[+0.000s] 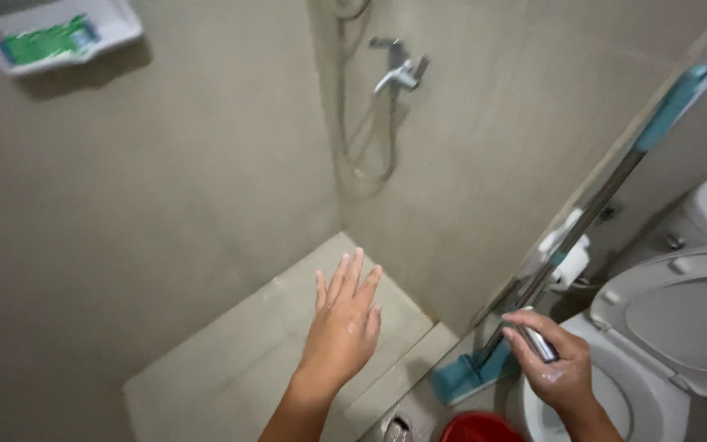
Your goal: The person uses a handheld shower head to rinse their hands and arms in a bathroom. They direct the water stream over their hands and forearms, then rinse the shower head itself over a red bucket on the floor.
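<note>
The fingers [533, 323] of the right hand [558, 368] close around a small silver handle [538, 342], near the toilet [673, 327] at right; its long axis points far-left. The left hand [344, 323] is spread, holding nothing, above the open shower floor [231, 360].

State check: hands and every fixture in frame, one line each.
left hand: open, fingers spread, holding nothing
right hand: shut on metal handle
toilet lid: up
shower tap: no water seen running
shower hose: hanging in a loop
wall shelf: holds a green pack
</note>
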